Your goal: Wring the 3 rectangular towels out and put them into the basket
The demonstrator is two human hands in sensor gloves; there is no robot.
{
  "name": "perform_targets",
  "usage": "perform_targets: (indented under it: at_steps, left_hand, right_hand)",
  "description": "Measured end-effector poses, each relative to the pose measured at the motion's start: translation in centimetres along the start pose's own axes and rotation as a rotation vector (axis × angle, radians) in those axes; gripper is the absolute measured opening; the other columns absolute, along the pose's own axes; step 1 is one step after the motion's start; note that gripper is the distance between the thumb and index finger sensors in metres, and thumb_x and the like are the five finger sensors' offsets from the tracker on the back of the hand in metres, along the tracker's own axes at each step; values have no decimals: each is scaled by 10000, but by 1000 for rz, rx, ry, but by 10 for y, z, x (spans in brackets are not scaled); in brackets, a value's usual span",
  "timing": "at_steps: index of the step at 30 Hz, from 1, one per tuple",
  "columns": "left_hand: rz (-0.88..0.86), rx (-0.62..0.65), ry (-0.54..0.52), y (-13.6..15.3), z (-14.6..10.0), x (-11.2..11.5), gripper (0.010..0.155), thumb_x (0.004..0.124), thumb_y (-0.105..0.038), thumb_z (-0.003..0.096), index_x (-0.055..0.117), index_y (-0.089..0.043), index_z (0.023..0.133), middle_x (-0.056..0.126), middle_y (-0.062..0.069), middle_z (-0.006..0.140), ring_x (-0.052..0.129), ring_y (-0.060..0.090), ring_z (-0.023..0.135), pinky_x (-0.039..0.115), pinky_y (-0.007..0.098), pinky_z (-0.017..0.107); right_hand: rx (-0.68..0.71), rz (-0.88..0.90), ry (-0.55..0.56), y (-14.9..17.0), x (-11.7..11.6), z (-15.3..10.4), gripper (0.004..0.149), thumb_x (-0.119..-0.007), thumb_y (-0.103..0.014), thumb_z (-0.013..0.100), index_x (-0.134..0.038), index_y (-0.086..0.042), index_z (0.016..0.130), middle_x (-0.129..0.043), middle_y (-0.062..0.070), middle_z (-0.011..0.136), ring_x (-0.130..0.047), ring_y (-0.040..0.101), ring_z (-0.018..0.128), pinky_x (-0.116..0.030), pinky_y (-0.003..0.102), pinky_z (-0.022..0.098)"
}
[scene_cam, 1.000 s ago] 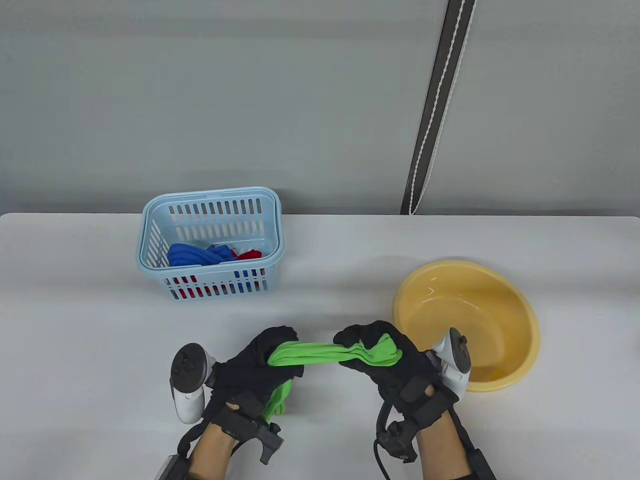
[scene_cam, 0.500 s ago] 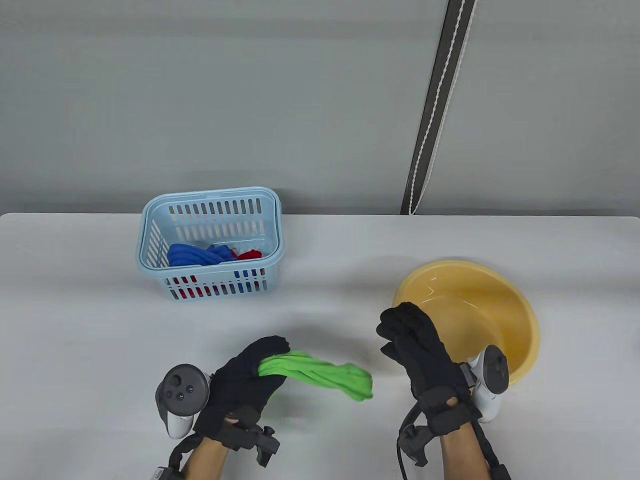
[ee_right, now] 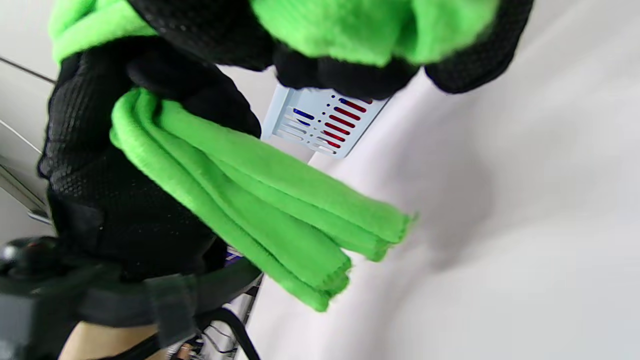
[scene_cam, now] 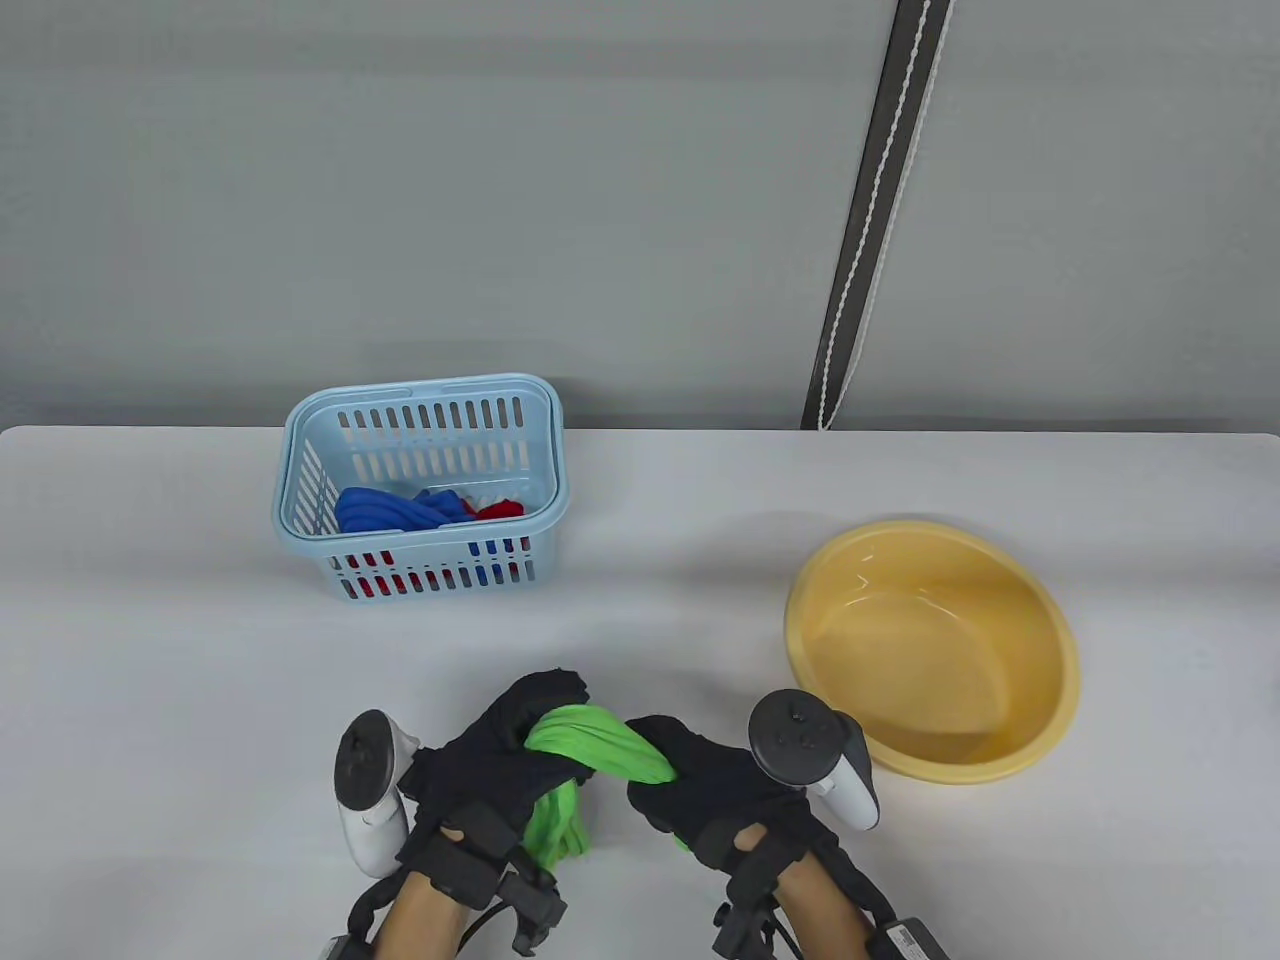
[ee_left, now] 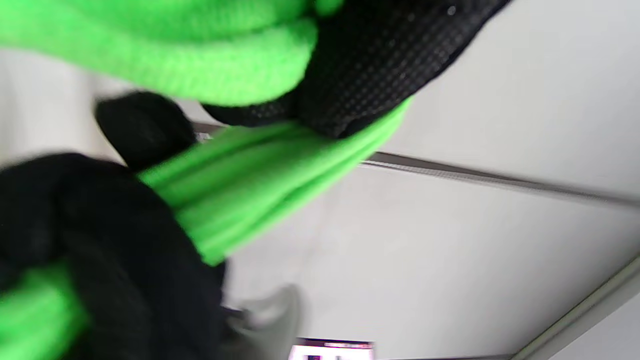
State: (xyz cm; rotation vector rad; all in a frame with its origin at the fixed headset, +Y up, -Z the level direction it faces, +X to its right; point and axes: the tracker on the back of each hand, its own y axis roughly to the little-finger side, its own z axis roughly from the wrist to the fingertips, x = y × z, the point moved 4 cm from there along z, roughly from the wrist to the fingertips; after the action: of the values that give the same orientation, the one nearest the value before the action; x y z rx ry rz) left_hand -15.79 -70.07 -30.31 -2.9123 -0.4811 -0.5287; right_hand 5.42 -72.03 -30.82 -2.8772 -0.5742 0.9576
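Table view: both hands at bottom centre of frame, close together. Left hand (scene_cam: 500,755) has fingers curled round one end of the green towel (scene_cam: 590,745); right hand (scene_cam: 705,785) grips the other end, fingers wrapped over it. Towel bunched into a short roll between them, a loose tail hanging below the left hand. Light blue basket (scene_cam: 425,400) sits in the left-centre of frame near the table's far edge, holding a blue towel (scene_cam: 385,512) and a red towel (scene_cam: 500,510). Yellow basin (scene_cam: 1050,640) at right of frame, just beside the right hand's tracker (scene_cam: 805,755). White table (scene_cam: 160,640) underneath.

Left wrist view: blurred. Left hand (ee_left: 380,55) at top, clamped on the green towel (ee_left: 260,180), which runs diagonally down to the right hand (ee_left: 90,240) at lower left, also closed round it.

Right wrist view: right hand (ee_right: 340,70) along the top edge, fingers closed over green towel (ee_right: 260,200). Left hand (ee_right: 115,165) at left holds the folded tail, which sticks out toward frame centre. Basket (ee_right: 320,125) corner visible behind, upper centre.
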Motion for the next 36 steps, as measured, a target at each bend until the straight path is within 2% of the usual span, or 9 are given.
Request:
perform_targets:
  at_steps: [4,7,9,13,18,22,26,32,36]
  left_hand:
    - [-199,2,-31,10,1,2,559,972,-270,467,759,-276,984,889,132,824,968,275,589,858,472,497]
    - [-290,16,-58,14,1,1,550,965,-262,469,758,-278,979,871,138,818,945,279,585,845,474,503]
    - [-313,31,-64,15,0,3,539,960,-259,473,760,-281,972,861,142,814,933,279,581,839,473,504]
    - [-279,43,-56,12,1,6,532,963,-257,470,769,-275,966,865,151,803,938,280,566,850,472,484]
    - [-279,60,-52,9,2,5,530,961,-240,472,766,-259,965,862,159,822,945,301,602,848,506,518]
    - [-159,82,-65,2,2,-5,530,965,-233,466,776,-253,960,870,165,843,954,324,645,841,541,551]
    - [115,118,-86,-13,0,-21,529,975,-221,457,794,-243,953,881,178,871,956,363,686,820,584,567]
    - [727,152,-78,-28,-4,-12,558,963,-355,481,761,-247,990,906,132,934,983,361,738,832,573,560]
    - [1096,246,-11,-31,-5,13,667,927,-432,492,654,-228,1065,766,179,1060,872,422,860,746,628,627]
  right_hand:
    - [7,136,-91,6,-14,11,972,-841,-584,442,-452,-44,1150,-859,95,695,-904,269,505,-777,567,508]
    - [-30,88,-145,2,-28,17,1064,-842,-639,358,-462,-50,1158,-826,115,722,-875,282,528,-768,574,504]
    - [-48,-9,-160,-2,-34,20,993,-867,-641,358,-570,-87,1127,-806,110,743,-867,274,547,-774,563,508]
    - [-46,59,-126,-2,-36,20,606,-981,-507,417,-862,-126,873,-807,134,734,-861,311,552,-761,596,512]
    - [17,51,-125,-3,-32,14,442,-981,-408,468,-810,-121,758,-627,278,1093,-721,552,939,-644,713,644]
    - [-1,57,-51,1,-29,12,400,-992,-277,456,-780,-139,767,-977,121,745,-1086,305,572,-911,522,439]
    - [-39,-106,-32,1,-25,10,582,-947,-287,491,-652,-143,972,-939,131,692,-1034,265,444,-886,487,354]
    - [-150,-418,185,4,-4,1,554,-976,-410,471,-767,-145,910,-959,55,571,-1014,221,346,-885,448,276]
    - [-223,-460,181,10,8,-1,457,-968,-389,484,-828,-139,840,-976,42,501,-1014,206,269,-887,435,216]
